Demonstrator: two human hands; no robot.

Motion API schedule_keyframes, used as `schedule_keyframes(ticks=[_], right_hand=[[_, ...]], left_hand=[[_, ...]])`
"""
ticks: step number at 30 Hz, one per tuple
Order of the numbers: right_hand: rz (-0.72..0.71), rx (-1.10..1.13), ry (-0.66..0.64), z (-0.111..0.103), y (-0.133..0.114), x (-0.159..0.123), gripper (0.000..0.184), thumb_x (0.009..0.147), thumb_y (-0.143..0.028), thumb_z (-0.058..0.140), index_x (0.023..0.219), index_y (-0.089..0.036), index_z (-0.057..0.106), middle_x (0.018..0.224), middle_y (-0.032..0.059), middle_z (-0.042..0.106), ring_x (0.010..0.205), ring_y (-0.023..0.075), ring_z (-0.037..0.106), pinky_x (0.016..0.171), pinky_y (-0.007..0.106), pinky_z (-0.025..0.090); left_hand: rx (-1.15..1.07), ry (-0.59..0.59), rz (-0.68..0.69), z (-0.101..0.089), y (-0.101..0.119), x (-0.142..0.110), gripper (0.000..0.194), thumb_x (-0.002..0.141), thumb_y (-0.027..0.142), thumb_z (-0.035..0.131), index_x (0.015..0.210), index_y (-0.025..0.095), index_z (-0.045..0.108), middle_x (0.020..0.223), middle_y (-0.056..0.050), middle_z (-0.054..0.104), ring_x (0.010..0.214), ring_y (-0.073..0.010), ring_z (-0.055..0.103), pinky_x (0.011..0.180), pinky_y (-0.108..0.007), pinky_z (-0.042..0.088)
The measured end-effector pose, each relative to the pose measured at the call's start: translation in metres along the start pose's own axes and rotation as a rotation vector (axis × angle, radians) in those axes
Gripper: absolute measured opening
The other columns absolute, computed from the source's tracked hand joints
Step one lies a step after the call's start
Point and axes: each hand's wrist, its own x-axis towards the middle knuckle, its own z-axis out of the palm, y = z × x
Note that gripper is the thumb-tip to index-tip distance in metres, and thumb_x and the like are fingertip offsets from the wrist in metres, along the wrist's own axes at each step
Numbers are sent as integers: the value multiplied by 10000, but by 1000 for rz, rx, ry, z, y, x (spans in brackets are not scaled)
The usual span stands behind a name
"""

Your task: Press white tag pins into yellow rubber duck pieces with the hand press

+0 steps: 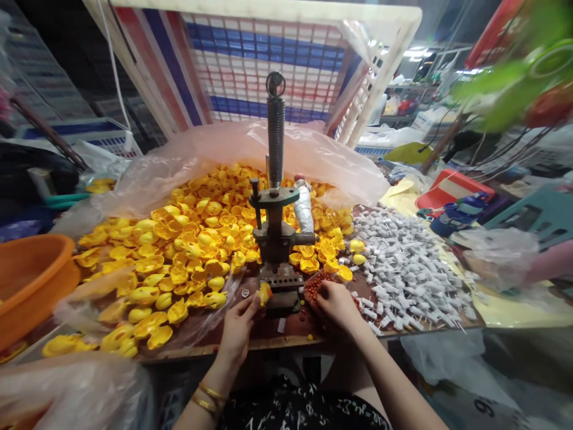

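Observation:
My left hand (237, 328) pinches a small yellow plastic shell (264, 292) at the base of a hand press (277, 239) standing in the middle of the table. My right hand (338, 306) is curled, fingers down, on a small heap of tiny red-brown beads (314, 285) just right of the press base; what the fingers grip is hidden. A large heap of yellow shells (188, 251) spreads behind and to the left of the press on clear plastic sheeting.
A pile of small white parts with pins (403, 269) lies to the right. An orange basin (31, 280) sits at the left edge. A tilted white crate (268, 65) with striped lining stands behind. Clutter and plastic bags (496, 257) fill the right side.

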Motion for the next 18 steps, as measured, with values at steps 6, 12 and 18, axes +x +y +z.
schedule_keyframes(ticks=[6, 12, 18], right_hand=[[-124, 767, -114, 28, -51, -9, 112, 724, -236, 619, 794, -167, 672, 797, 46, 715, 746, 177, 664, 705, 280, 524], [-44, 951, -154, 41, -62, -12, 153, 690, -267, 690, 802, -168, 723, 800, 54, 736, 738, 189, 682, 705, 291, 548], [-15, 994, -157, 37, -63, -13, 166, 668, -299, 731, 783, -180, 744, 782, 53, 738, 727, 190, 681, 705, 299, 547]], left_hand=[[-93, -45, -25, 10, 5, -9, 422, 475, 414, 887, 746, 121, 749, 742, -67, 729, 656, -143, 653, 620, -240, 534], [-110, -105, -32, 14, 8, -14, 436, 521, 408, 870, 821, 114, 754, 811, -96, 743, 773, -200, 675, 700, -287, 535], [-128, -108, -41, 12, 8, -12, 429, 529, 402, 871, 819, 109, 750, 806, -99, 743, 765, -198, 679, 667, -265, 528]])
